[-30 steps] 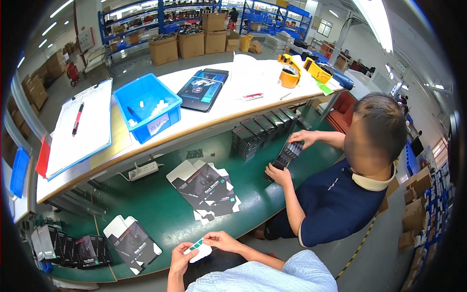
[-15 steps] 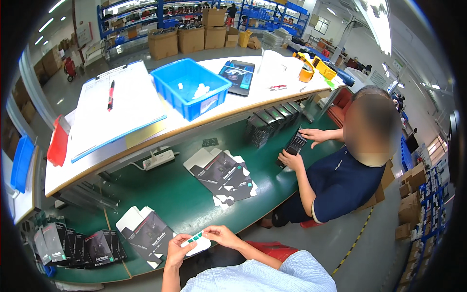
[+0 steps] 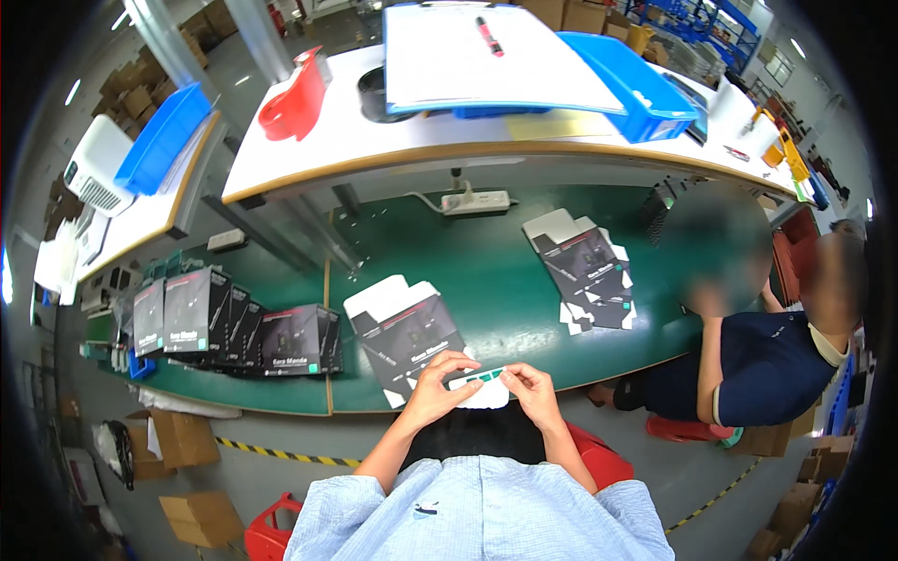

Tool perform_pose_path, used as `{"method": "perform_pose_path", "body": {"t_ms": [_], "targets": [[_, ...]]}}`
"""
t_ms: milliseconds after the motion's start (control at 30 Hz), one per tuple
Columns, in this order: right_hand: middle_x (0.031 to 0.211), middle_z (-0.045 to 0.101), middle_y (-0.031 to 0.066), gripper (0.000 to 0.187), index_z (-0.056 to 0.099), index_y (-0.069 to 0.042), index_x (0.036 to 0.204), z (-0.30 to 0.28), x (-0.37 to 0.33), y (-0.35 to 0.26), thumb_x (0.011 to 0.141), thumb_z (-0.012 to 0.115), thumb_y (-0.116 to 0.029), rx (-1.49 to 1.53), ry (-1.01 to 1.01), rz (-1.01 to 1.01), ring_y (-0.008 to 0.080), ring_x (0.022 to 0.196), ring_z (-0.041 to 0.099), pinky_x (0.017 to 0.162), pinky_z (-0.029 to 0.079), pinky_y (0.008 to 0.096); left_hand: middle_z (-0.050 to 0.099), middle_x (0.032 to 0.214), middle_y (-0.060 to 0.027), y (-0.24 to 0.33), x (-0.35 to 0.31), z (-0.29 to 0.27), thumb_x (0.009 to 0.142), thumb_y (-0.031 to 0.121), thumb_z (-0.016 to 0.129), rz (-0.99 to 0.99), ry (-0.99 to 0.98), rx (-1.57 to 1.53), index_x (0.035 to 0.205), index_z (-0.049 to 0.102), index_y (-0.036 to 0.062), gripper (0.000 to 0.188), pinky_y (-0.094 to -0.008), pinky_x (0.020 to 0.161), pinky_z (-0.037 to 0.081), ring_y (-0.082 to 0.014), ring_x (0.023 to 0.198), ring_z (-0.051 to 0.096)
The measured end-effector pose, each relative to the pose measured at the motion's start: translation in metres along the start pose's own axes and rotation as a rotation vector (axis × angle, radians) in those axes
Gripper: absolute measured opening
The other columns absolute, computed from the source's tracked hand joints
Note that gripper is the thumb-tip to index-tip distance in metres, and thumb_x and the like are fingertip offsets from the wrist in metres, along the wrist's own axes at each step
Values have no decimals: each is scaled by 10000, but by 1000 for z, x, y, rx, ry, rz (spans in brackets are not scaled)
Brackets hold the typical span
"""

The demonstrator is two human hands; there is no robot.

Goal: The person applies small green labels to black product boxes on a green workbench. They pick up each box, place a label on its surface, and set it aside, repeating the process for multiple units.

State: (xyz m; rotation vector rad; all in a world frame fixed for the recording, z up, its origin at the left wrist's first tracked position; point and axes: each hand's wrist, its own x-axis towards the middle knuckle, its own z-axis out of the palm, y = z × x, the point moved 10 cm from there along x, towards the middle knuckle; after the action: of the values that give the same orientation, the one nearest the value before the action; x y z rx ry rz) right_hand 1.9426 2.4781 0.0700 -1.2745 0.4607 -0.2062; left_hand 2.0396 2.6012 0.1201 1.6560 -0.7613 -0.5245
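Observation:
Between my two hands is a small white sheet point(image 3: 485, 396) with a row of green stickers along its upper edge. My left hand point(image 3: 438, 388) pinches its left end, thumb on top. At the other end, my right hand point(image 3: 535, 393) has thumb and fingertips closed on the sheet near a green sticker; whether a sticker is lifted is too small to tell. Just beyond my left hand, a pile of flat black printed cartons point(image 3: 410, 338) with white flaps lies on the green table point(image 3: 496, 266).
Folded black boxes point(image 3: 292, 341) stand in a row at left; more flat cartons point(image 3: 587, 271) lie to the right. A raised white shelf point(image 3: 327, 140) carries a clipboard point(image 3: 505, 70) and blue bin point(image 3: 645, 93). A power strip point(image 3: 475, 203) lies beneath. A co-worker point(image 3: 772, 360) sits at right.
My view has swung left, so the table's things appear farther right and the left-hand boxes show more fully. Both hands still hold the sticker sheet, now in front of my body.

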Motion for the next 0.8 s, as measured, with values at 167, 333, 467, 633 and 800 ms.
{"method": "perform_pose_path", "body": {"t_ms": [167, 333, 467, 633, 800], "targets": [[753, 572, -21, 136, 607, 22, 918, 14, -3, 12, 870, 576, -101, -277, 12, -51, 32, 678, 497, 603, 408, 182, 593, 927, -79, 3, -25, -19, 715, 123, 695, -6, 44, 296, 930, 649, 40, 235, -333, 784, 431, -231, 896, 540], [713, 579, -9, 149, 616, 20, 918, 25, -6, 26, 861, 585, -114, -328, 3, -27, 38, 652, 499, 585, 415, 200, 618, 839, -103, -18, -41, -27, 741, 99, 661, -30, 103, 298, 878, 651, 10, 164, -330, 693, 456, -255, 781, 564], [708, 593, 2, 157, 619, 30, 915, 28, -8, 41, 855, 590, -112, -319, 23, 18, 42, 641, 510, 586, 424, 203, 624, 828, -102, -32, -48, -26, 730, 84, 658, -60, 102, 317, 832, 656, 2, 131, -348, 714, 449, -262, 781, 567], [726, 594, -4, 160, 616, 46, 905, 27, -13, 62, 858, 586, -103, -236, 89, 96, 34, 654, 511, 586, 413, 188, 634, 784, -75, -31, -57, -23, 714, 69, 657, 24, 182, 483, 779, 663, 21, 81, -357, 764, 433, -245, 757, 578], [730, 594, -12, 163, 615, 45, 888, 22, -16, 83, 866, 578, -112, -178, 165, 138, 20, 637, 490, 562, 386, 176, 648, 789, -66, -28, -63, -16, 686, 70, 685, 110, 214, 601, 775, 670, 42, 94, -358, 779, 439, -237, 739, 582]]}}
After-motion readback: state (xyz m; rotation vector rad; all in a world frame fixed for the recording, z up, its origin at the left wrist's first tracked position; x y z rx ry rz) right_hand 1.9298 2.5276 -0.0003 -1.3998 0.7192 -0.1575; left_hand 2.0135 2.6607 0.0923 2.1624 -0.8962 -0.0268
